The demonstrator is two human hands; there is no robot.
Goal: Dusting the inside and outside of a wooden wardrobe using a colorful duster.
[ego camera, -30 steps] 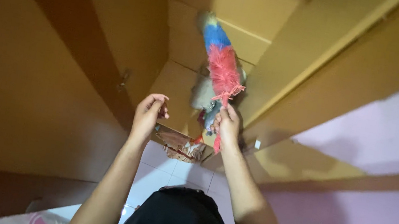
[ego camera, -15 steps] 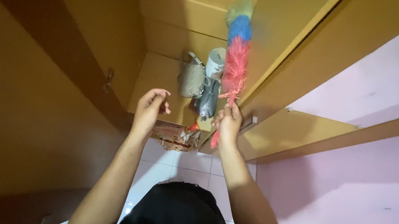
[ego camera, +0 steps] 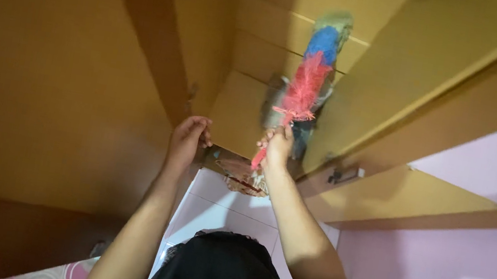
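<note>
Both bare arms raised, forearms running up and slightly inward. Left hand [ego camera: 186, 139]: fingers curled loosely, palm turned toward the right hand, nothing gripped as far as visible. Right hand [ego camera: 277, 147]: fist closed around something thin, wrist straight, elbow lower right. Hands near each other, apart.

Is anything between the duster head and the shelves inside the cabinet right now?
Nothing visible blocks it. The right hand grips the red handle, and the duster already reaches up inside the open cabinet, its head against the shelf edges. Blurred grey items sit just behind its lower part. The left hand rests at the cabinet's lower edge.
</note>
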